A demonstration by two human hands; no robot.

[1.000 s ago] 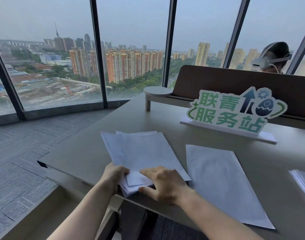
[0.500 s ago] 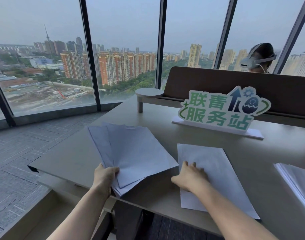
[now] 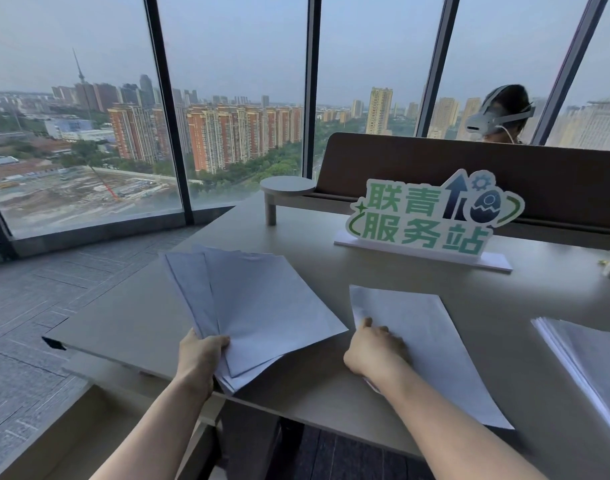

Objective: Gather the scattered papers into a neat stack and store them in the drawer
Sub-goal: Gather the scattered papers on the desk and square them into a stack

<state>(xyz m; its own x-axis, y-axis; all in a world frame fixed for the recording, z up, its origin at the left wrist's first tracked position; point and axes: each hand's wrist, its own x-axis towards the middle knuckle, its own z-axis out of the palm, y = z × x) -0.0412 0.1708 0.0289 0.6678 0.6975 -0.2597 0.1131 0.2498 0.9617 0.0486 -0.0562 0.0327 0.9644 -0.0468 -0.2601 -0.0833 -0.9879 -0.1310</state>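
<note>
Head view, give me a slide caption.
Left hand grips fanned papers; right hand rests on a sheet on the desk.

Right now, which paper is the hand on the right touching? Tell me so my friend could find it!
Find the big green sign standing on the desk. Straight in front of it, nearer the person, one white sheet lies flat, with the right hand resting on its near left part. It is single and flat, unlike the fanned bundle gripped by the left hand or the pile at the right edge.

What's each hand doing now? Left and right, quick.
Left hand: holds the fanned stack of papers by its near corner.
Right hand: rests on the single sheet on the desk; curled or flat, cannot tell.
</note>
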